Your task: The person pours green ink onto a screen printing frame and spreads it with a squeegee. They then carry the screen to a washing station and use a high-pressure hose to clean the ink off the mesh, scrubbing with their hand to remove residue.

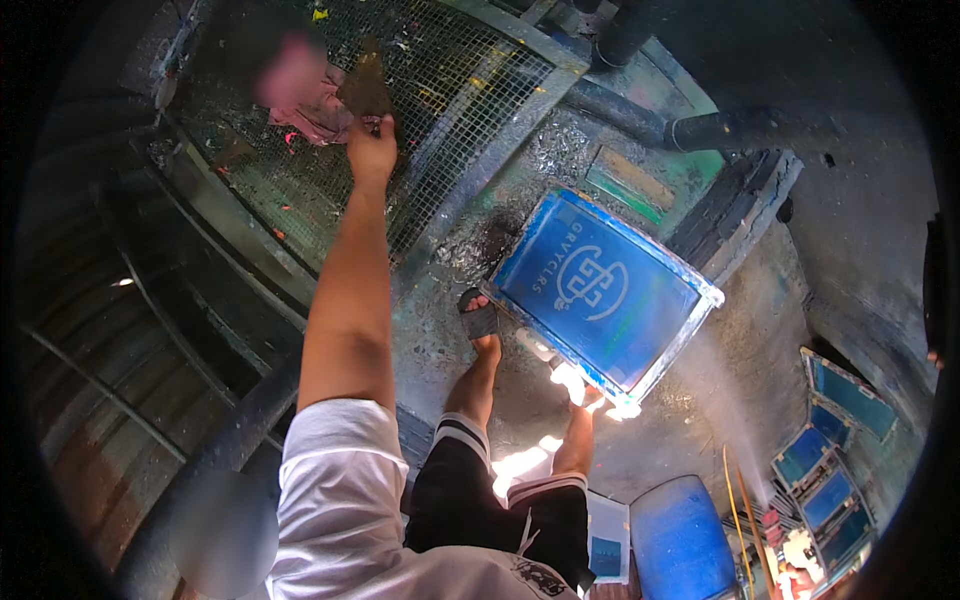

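My left arm reaches far forward, and my left hand (373,152) is closed at the edge of a brown, roughly triangular piece (366,85) and a crumpled pink cloth (322,115). Which of these the fingers grip is hidden. At lower right, in glaring light, my right hand (797,562) is closed around a spray nozzle (771,527), whose details are washed out. White mist rises from it toward a blue printing screen (605,295) in a pale frame. This screen stands near my feet, with a light round emblem and lettering on its mesh.
A metal mesh grating (470,95) lies under the cloth. Dark pipes (715,130) run along the far right. Several smaller screens (828,495) lean at right, behind a yellow hose (738,515). A blue plastic drum (683,540) stands by my right leg. The concrete floor looks wet.
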`<state>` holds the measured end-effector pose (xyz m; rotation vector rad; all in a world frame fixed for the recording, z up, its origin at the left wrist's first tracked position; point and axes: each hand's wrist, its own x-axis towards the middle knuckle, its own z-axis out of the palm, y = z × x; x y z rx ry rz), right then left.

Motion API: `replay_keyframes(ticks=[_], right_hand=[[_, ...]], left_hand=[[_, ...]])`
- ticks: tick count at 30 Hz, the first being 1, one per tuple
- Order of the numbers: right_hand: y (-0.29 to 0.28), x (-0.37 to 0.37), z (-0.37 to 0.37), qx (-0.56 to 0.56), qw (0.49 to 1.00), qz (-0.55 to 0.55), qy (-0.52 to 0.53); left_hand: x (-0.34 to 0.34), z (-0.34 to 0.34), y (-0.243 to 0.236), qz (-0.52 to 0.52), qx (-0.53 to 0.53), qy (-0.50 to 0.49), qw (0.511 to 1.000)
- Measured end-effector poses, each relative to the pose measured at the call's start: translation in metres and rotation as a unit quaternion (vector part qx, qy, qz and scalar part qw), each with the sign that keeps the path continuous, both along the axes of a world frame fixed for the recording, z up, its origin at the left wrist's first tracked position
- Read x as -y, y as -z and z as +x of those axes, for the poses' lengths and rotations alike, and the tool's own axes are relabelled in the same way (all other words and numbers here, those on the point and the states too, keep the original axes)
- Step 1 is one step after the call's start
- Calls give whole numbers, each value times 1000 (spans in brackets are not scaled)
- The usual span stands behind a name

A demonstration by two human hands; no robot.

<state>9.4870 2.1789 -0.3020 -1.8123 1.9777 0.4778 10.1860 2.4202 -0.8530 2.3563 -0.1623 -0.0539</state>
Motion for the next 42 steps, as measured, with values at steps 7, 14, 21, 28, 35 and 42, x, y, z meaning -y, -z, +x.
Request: replay_keyframes(ticks=[7,14,21,28,35,42], right_hand=[[6,-20,45,-54,998,-16,14],[-20,-28,34,-50,998,-35,11],[-65,-33,1,-4,997,-78,11],[-72,-28,-49,19,995,-96,14],[-51,-2,-88,33,996,-77,5],[-16,38,-115,15,999,-27,-13]], left_hand=[[-1,92,39,-213,-236,-152,936],[-35,115,53,-198,-258,-146,934],[-4,66,-37,-240,-28,39,970],[55,-124,-98,-274,-69,149,947],[105,-359,3,-208,-190,165,945],[148,-586,117,-40,-206,321,923]])
